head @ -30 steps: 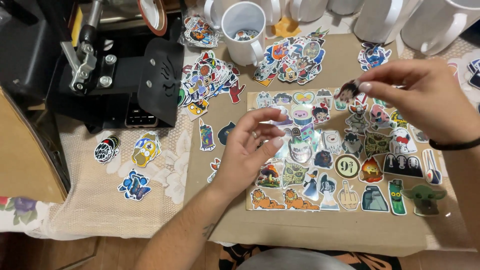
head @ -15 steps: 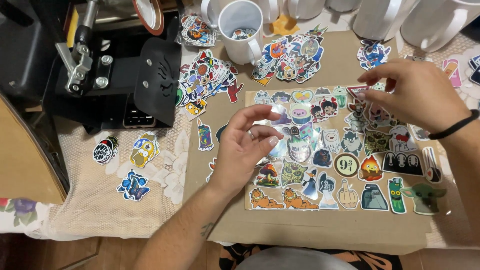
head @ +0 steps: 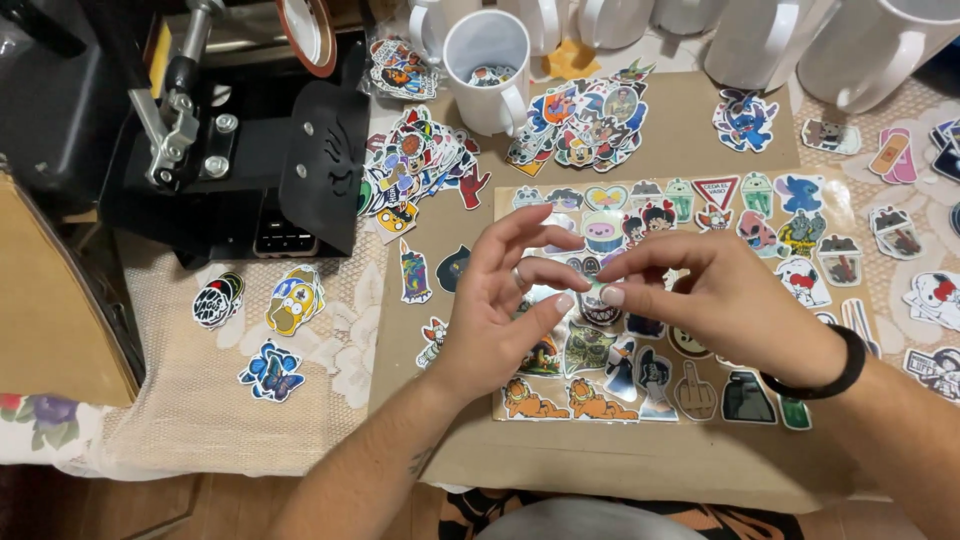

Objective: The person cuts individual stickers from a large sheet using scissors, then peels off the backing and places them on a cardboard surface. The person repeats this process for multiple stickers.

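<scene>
My left hand (head: 495, 320) and my right hand (head: 715, 300) meet fingertip to fingertip above a clear sheet (head: 760, 395) covered with rows of cartoon stickers. Between the thumbs and forefingers of both hands is a small sticker (head: 597, 291), mostly hidden by the fingers. The other fingers of my left hand are spread upward. There is a ring on my left hand, and my right wrist wears a black band (head: 835, 368). The sheet lies on brown paper (head: 640, 460), and both hands hover over its middle rows.
A black mug press (head: 250, 170) stands at the back left, with a cardboard box (head: 50, 300) in front of it. White mugs (head: 490, 70) line the back edge. Sticker piles (head: 420, 170) (head: 590, 115) and loose stickers (head: 295, 300) lie around on a lace cloth.
My right hand has come down and left from the sheet's upper right, carrying the small sticker. My left hand lifted off the sheet, and the fingertips of both hands now meet on the sticker.
</scene>
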